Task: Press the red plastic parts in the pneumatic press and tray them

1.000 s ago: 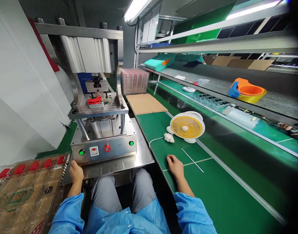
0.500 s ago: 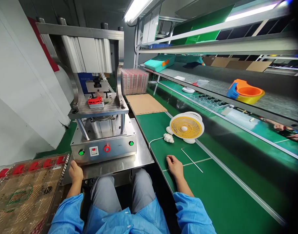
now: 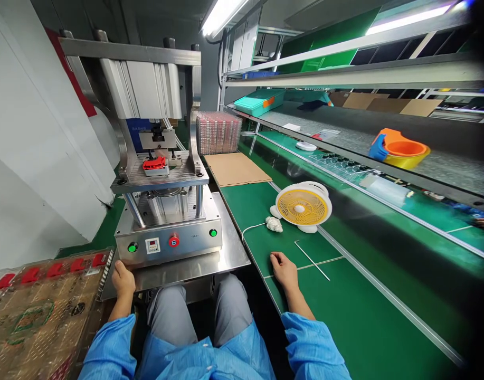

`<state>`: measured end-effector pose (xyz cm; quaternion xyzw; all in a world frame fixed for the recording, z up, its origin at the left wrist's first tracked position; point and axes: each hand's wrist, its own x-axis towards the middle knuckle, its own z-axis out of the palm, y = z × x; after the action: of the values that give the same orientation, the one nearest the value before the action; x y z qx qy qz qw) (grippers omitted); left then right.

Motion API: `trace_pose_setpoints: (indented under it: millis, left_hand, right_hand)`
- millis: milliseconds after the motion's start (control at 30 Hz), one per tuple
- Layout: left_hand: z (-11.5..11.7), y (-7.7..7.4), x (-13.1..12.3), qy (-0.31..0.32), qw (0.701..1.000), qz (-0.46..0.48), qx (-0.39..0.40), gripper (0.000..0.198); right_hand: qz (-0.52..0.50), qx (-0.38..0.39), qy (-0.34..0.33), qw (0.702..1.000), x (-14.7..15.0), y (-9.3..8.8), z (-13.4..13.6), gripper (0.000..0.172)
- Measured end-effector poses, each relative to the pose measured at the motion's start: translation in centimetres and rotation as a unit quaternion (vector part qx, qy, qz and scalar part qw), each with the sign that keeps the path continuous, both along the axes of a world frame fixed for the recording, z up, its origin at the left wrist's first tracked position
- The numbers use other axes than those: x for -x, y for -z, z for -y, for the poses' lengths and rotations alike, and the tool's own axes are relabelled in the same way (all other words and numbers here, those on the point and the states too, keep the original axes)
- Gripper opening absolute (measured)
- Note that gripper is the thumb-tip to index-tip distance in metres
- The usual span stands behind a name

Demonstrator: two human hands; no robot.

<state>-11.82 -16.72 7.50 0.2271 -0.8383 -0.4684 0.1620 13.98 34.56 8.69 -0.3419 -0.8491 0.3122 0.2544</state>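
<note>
"Press first: where does it stand?"

"On the steel table, ahead and a little to the left. A red part sits on its upper plate, under the pressing head. The front panel has two green buttons with a red button between them."

"And the hands?"

"Well apart from each other. The left hand is at the press's near left corner, fingers curled; I can't tell whether it grips the table edge or only rests there. The right hand lies on the green mat, fingers loosely curled. I can't see inside the curl."

"What is nearest the right hand?"

"A thin rod with a bent end, lying slantwise on the mat just to the right. Farther back stands a white fan with a yellow grille, and near it a white bundle on a cord."

"On the other side?"

"A clear tray left of the left hand, red pieces along its far edge. Beyond the fan, flat cardboard lies near a stack of clear trays."
</note>
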Motion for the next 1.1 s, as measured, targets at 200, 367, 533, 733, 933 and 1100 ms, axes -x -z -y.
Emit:
trace_pose_setpoints:
  millis: [200,367,533,733,933,1100]
  left_hand:
    - [0.00,-0.18,-0.09,0.004,1.000,0.009,0.009,0.072]
    - [0.02,-0.13,-0.10,0.009,1.000,-0.001,0.015,0.069]
    - [0.20,0.47,0.21,0.009,1.000,-0.008,0.004,0.070]
    - [0.12,0.35,0.08,0.011,1.000,-0.013,0.002,0.069]
    - [-0.04,-0.04,-0.11,-0.002,1.000,-0.007,0.002,0.065]
    - [-0.18,-0.44,-0.34,0.001,1.000,0.014,0.003,0.071]
  right_hand:
    - [-0.001,0.001,-0.003,1.000,0.01,0.06,-0.02,0.046]
    - [0.002,0.006,-0.001,1.000,0.04,0.11,-0.07,0.046]
    - [0.002,0.006,0.001,1.000,-0.01,0.05,-0.02,0.044]
    - [-0.001,0.006,-0.001,1.000,0.00,-0.21,0.10,0.042]
    - [0.002,0.009,-0.001,1.000,0.02,-0.28,0.09,0.043]
    - [0.002,0.005,-0.006,1.000,0.03,-0.28,0.11,0.044]
